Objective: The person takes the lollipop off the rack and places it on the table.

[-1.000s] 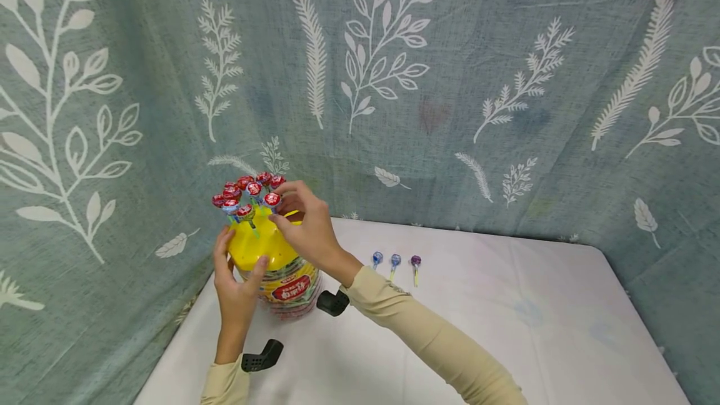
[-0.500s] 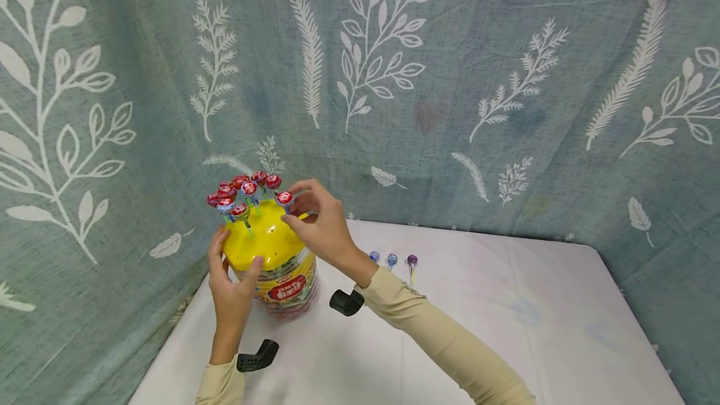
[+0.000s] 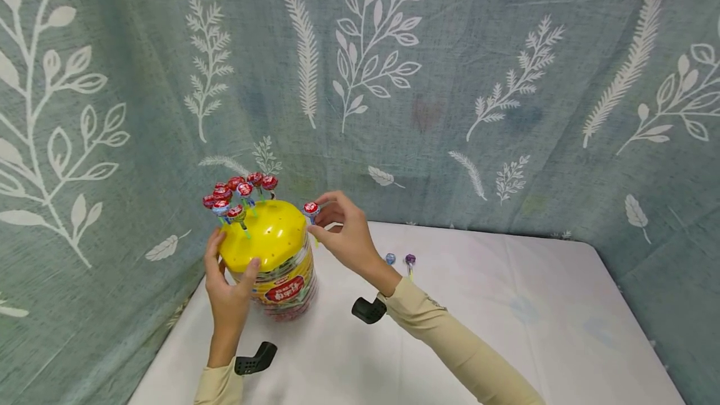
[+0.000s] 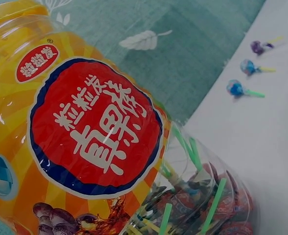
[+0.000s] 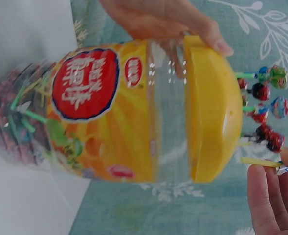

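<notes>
A clear candy jar (image 3: 287, 289) with a domed yellow lid (image 3: 275, 230) stands at the table's left. My left hand (image 3: 229, 292) holds it at the lid, thumb in front and fingers at the far left side. Several red-topped lollipops (image 3: 244, 189) stand upright in the lid's left and back part. Just right of the lid, my right hand (image 3: 351, 236) pinches a lollipop (image 3: 311, 208) between thumb and fingers. In the right wrist view its yellow stick (image 5: 261, 162) points toward the lid, apart from it. More lollipops fill the jar's bottom (image 4: 217, 200).
Three loose lollipops lie in a row, a purple one (image 4: 257, 47) and two blue ones (image 4: 235, 88); my right arm hides one in the head view. A leaf-patterned curtain (image 3: 394, 161) rises behind the white table (image 3: 506, 330). Small holes dot the lid's front and right.
My right hand has moved right with the pinched lollipop, from above the lid among the standing ones to beside its right edge. The left hand keeps its hold on the jar.
</notes>
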Demonstrator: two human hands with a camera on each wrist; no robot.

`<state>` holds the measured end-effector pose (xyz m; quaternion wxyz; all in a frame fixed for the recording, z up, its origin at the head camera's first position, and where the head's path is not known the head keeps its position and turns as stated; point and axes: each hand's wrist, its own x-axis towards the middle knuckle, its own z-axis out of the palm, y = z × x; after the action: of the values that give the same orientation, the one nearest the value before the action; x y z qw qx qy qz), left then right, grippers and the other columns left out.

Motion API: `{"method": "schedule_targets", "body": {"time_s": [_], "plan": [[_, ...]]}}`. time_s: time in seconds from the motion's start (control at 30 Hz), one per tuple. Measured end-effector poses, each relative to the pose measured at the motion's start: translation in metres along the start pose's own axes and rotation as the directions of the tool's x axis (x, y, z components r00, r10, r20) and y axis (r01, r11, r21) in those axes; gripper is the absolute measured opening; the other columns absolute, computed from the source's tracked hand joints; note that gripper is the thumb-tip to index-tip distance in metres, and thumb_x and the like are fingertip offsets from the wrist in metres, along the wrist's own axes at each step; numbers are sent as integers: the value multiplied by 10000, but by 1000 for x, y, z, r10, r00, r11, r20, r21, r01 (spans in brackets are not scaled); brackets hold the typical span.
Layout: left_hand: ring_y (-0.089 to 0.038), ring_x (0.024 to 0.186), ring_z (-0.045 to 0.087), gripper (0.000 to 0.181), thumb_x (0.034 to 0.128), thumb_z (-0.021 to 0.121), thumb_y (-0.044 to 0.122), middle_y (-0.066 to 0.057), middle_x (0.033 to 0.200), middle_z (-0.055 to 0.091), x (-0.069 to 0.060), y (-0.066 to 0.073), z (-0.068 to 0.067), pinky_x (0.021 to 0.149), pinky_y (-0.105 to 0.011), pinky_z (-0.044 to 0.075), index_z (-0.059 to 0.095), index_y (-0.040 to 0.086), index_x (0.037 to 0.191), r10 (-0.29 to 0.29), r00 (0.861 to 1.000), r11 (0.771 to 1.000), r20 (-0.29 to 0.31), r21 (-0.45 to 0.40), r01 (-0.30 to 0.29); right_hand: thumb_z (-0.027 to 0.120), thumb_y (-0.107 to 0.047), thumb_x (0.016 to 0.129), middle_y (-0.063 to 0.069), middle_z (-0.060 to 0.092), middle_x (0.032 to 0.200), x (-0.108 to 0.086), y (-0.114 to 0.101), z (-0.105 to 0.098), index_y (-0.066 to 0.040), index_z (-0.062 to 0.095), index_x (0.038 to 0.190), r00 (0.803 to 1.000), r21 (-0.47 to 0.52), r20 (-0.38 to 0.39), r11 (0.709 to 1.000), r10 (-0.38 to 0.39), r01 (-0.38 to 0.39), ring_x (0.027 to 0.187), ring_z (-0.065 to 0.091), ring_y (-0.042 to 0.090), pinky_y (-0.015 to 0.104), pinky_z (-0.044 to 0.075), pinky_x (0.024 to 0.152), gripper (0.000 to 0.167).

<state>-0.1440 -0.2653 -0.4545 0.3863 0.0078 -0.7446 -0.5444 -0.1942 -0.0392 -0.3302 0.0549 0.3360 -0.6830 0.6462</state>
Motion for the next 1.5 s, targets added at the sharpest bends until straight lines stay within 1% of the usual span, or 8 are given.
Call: {"method": "schedule_targets", "body": {"time_s": [0.1,0.27,0.37,0.6,0.87,1.1,1.33,1.5], "plan": [[-180,1376,243,727,791,663,112,-43,1527,257,-1,8,0,1100,-450,166,345,140,1444,6,1000,1000,-4,-6,-6,665,81,810,264,617,902,-3,5,-6,63,506,1132,1000,-3,-10,1000,15,-15,800,618,359,421,531,679,360],[-201,1373,244,696,803,626,87,-166,1513,243,-2,31,3,1102,-458,153,330,26,1430,28,1000,999,-6,-26,-28,672,84,801,264,615,900,-8,14,-17,62,511,1128,999,-17,-35,999,36,-37,795,620,376,463,524,694,365],[-190,1371,248,687,809,617,89,-180,1509,243,-3,37,5,1101,-456,156,327,5,1425,25,1000,999,-4,-22,-25,677,82,798,272,612,897,-13,21,-25,66,512,1127,998,-35,-42,998,53,-55,797,621,382,463,523,690,368],[-198,1372,249,690,807,622,82,-169,1509,246,-2,37,9,1098,-472,160,324,-8,1422,28,1000,999,8,-23,-28,681,90,789,299,603,894,-24,36,-46,82,515,1129,994,-70,-77,994,80,-85,791,624,395,379,529,660,379],[-187,1369,245,703,801,638,85,-104,1516,261,1,39,4,1086,-374,203,326,7,1427,-8,1000,1000,28,5,8,685,98,780,306,603,899,-37,51,-67,108,509,1128,988,-113,-93,984,125,-135,782,627,397,307,518,634,389],[-194,1353,259,689,800,640,93,-160,1497,263,3,45,6,1072,-382,213,337,0,1412,-13,1000,1000,22,12,13,692,85,780,296,602,912,-48,67,-87,90,521,1129,967,-124,-141,966,210,-228,794,623,400,276,517,611,388],[-199,1328,286,679,796,654,98,-143,1486,294,3,45,9,1049,-408,235,354,-21,1393,-23,1000,999,-12,27,23,746,27,754,169,631,857,-61,117,-106,-40,568,1110,943,-123,-213,950,256,-285,733,649,279,368,541,576,403],[-192,1315,297,678,789,656,93,-146,1483,303,4,43,9,1033,-356,244,360,-29,1386,-3,1000,1000,-28,29,4,741,53,737,133,624,822,-68,129,-115,-12,554,1117,930,-142,-247,939,272,-312,689,648,214,330,536,538,429]]}}
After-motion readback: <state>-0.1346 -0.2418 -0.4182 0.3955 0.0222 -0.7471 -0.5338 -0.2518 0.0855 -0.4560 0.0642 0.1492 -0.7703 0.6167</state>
